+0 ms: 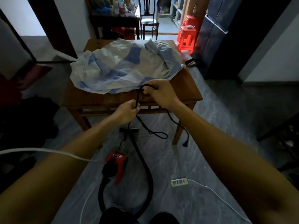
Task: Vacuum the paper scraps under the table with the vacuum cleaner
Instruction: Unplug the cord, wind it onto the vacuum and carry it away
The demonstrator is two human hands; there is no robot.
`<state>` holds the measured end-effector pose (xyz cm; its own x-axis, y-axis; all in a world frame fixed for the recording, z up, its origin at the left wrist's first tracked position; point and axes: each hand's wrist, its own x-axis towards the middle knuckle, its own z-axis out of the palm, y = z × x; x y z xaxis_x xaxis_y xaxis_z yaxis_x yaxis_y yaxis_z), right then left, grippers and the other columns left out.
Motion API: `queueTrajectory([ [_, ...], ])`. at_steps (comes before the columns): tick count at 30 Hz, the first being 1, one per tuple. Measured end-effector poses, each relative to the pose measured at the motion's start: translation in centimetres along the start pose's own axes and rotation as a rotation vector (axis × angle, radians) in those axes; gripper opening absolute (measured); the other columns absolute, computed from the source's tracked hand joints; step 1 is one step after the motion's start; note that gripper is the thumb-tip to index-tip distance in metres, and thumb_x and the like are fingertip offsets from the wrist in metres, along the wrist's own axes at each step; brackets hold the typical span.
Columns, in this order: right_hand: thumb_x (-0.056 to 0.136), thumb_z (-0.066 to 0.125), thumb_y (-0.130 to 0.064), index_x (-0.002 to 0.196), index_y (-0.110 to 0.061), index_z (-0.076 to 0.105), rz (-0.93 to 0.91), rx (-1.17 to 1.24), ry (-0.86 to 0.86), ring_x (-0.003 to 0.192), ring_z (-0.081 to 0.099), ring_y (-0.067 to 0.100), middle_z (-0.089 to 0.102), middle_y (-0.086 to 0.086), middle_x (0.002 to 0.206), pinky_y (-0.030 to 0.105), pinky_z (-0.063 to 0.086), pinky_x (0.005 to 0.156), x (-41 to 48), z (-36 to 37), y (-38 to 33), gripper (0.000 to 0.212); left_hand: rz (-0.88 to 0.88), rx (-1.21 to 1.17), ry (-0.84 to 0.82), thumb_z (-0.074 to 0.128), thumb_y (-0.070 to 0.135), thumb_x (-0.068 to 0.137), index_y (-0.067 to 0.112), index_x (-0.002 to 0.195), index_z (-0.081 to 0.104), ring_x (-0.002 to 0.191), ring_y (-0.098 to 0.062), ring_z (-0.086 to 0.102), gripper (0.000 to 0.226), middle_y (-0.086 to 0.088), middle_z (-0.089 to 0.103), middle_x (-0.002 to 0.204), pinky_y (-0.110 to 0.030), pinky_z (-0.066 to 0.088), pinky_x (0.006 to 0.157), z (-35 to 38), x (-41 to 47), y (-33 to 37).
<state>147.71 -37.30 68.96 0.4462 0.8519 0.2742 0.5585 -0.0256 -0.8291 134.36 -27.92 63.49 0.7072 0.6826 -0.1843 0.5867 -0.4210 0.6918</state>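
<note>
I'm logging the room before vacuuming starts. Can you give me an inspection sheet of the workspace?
Surface: grey floor; wooden table stands on it.
Job's things: red and black vacuum cleaner on the floor, hose looped; paper scraps not seen.
Clutter: blue and white cloth heaped on the table.
Hands: left hand and right hand both grip the black cord.
Cables: cord's plug free by a table leg; power strip with white cable on the floor.
Surroundings: red stools, dark chair beyond the table.
</note>
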Motion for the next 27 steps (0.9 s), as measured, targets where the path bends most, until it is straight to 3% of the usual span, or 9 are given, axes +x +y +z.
queueTrajectory([
  [4,0.087,0.062,-0.005,0.08,0.0,0.073,-0.009,-0.007,0.035,0.074,0.067,0.026,0.072,0.012,0.079,0.035,0.052,0.071,-0.3,-0.6,-0.3,0.014,-0.003,0.134,-0.075,0.045,0.024,0.098,0.017,0.129,0.049,0.11,-0.023,0.054,0.033,-0.005,0.057,0.123,-0.028,0.038,0.082,1.3,1.2,-1.2],
  [8,0.086,0.062,-0.005,0.081,-0.008,0.073,0.084,0.031,0.106,0.068,0.061,0.015,0.069,0.001,0.074,0.035,0.052,0.069,-0.7,-0.5,-0.2,0.012,0.062,0.196,-0.139,0.045,0.015,0.096,0.012,0.123,0.054,0.104,-0.025,0.053,0.029,-0.007,0.057,0.119,-0.028,0.04,0.081,2.1,2.4,-3.3],
  [12,0.09,0.058,-0.002,0.092,0.0,0.07,0.217,0.099,0.176,0.057,0.057,0.002,0.065,0.003,0.072,0.018,0.048,0.058,-1.1,0.2,-0.8,0.013,0.067,0.289,-0.161,0.043,0.013,0.095,0.011,0.141,0.04,0.131,-0.03,0.042,0.046,-0.012,0.043,0.144,-0.037,0.038,0.103,2.5,4.5,-6.1],
  [14,0.092,0.057,-0.004,0.097,-0.002,0.069,0.291,0.136,0.214,0.054,0.058,-0.003,0.064,0.001,0.072,0.015,0.048,0.058,-1.1,1.0,-1.1,0.013,0.115,0.279,-0.198,0.041,0.014,0.095,0.017,0.145,0.036,0.133,-0.029,0.04,0.049,-0.009,0.041,0.147,-0.039,0.038,0.106,2.7,5.6,-7.2],
  [17,0.092,0.058,-0.005,0.096,-0.007,0.068,0.401,0.192,0.27,0.054,0.057,0.002,0.062,0.0,0.071,0.016,0.048,0.056,-0.9,2.3,-1.7,0.012,0.234,0.267,-0.242,0.037,0.018,0.096,0.028,0.135,0.05,0.119,-0.028,0.054,0.042,-0.003,0.056,0.134,-0.039,0.048,0.097,2.7,6.9,-8.5],
  [20,0.092,0.057,-0.004,0.095,-0.008,0.068,0.457,0.193,0.311,0.048,0.053,0.002,0.061,0.001,0.069,0.014,0.046,0.05,-1.1,3.2,-2.1,0.012,0.297,0.26,-0.312,0.042,0.015,0.097,0.02,0.113,0.066,0.097,-0.027,0.063,0.03,-0.007,0.068,0.11,-0.043,0.054,0.086,2.2,7.3,-9.6],
  [23,0.092,0.057,-0.006,0.099,-0.005,0.071,0.513,0.155,0.415,0.049,0.053,-0.002,0.062,-0.002,0.071,0.014,0.043,0.051,-2.4,2.7,-1.2,0.015,0.309,0.235,-0.246,0.047,0.01,0.094,0.013,0.098,0.069,0.082,-0.027,0.064,0.023,-0.01,0.069,0.093,-0.043,0.055,0.075,0.8,8.6,-11.3],
  [25,0.092,0.058,-0.009,0.1,-0.005,0.073,0.584,0.135,0.511,0.051,0.052,-0.001,0.063,-0.004,0.072,0.017,0.042,0.053,-3.5,2.2,-0.4,0.018,0.227,0.251,-0.188,0.045,0.015,0.096,0.011,0.092,0.067,0.074,-0.023,0.058,0.023,-0.012,0.067,0.095,-0.032,0.047,0.065,-0.3,10.2,-12.2],
  [27,0.091,0.059,-0.011,0.095,-0.009,0.074,0.647,0.141,0.618,0.054,0.05,0.004,0.063,-0.003,0.073,0.019,0.042,0.053,-4.4,1.8,0.2,0.016,0.09,0.222,-0.189,0.047,0.016,0.097,0.009,0.101,0.068,0.077,-0.021,0.053,0.022,-0.013,0.064,0.106,-0.028,0.041,0.069,-1.1,11.7,-12.7],
])
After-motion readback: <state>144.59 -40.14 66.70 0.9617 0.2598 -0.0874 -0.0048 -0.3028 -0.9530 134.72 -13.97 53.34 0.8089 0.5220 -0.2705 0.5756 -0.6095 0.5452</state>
